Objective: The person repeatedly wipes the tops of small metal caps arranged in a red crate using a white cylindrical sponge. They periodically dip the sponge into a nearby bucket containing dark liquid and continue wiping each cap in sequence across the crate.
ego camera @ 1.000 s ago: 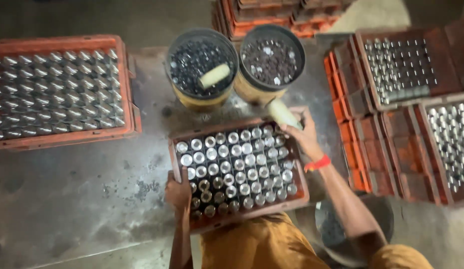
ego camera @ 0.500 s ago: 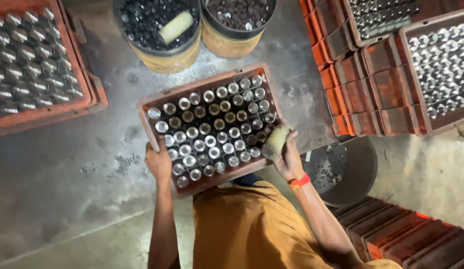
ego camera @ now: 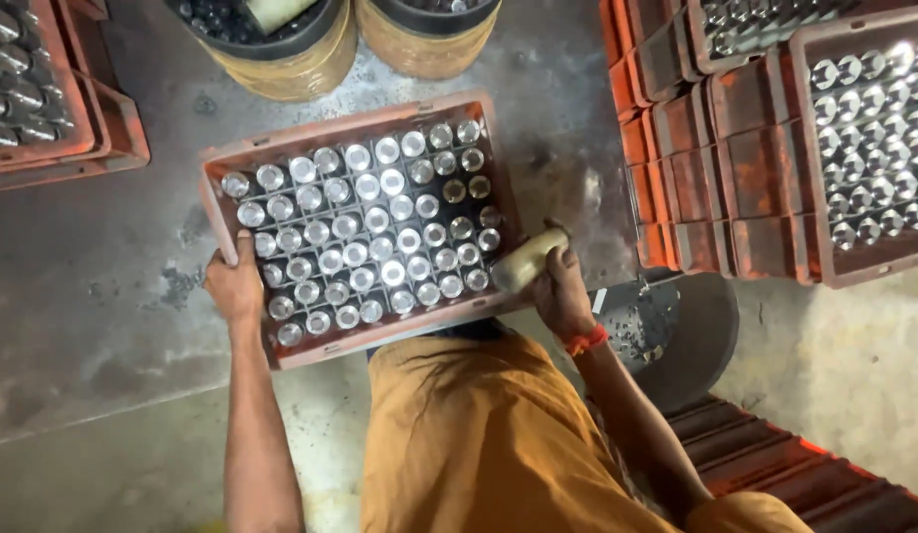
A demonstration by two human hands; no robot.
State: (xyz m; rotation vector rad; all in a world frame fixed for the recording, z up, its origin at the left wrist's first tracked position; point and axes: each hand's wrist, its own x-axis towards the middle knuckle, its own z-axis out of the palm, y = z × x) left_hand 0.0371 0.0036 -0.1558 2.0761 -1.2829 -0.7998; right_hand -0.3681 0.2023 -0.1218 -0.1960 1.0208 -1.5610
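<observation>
A person in an orange garment grips a reddish plastic crate (ego camera: 365,341) by both ends over a stained grey floor (ego camera: 104,326); a moment earlier the crate sat farther from the body, close under the two buckets, and it has since been drawn in against the torso, which suggests it is being lifted or carried off. The left hand (ego camera: 234,286) is closed on the crate's rim at nine o'clock. The right hand (ego camera: 559,296), a red band at the wrist, presses the rim at four o'clock while also clutching a pale cylindrical piece (ego camera: 530,261). The crate's grid holds rows of upright shiny metal cylinders (ego camera: 365,232), nearly every cell filled. At twelve o'clock stand two yellow-sided buckets (ego camera: 281,49) with dark contents, one with a pale cylinder lying in it. At ten o'clock another crate (ego camera: 44,109) holds similar metal pieces; at two o'clock stacked crates (ego camera: 853,138) carry more. A dark round pan (ego camera: 686,336) with small bits sits at four o'clock.
</observation>
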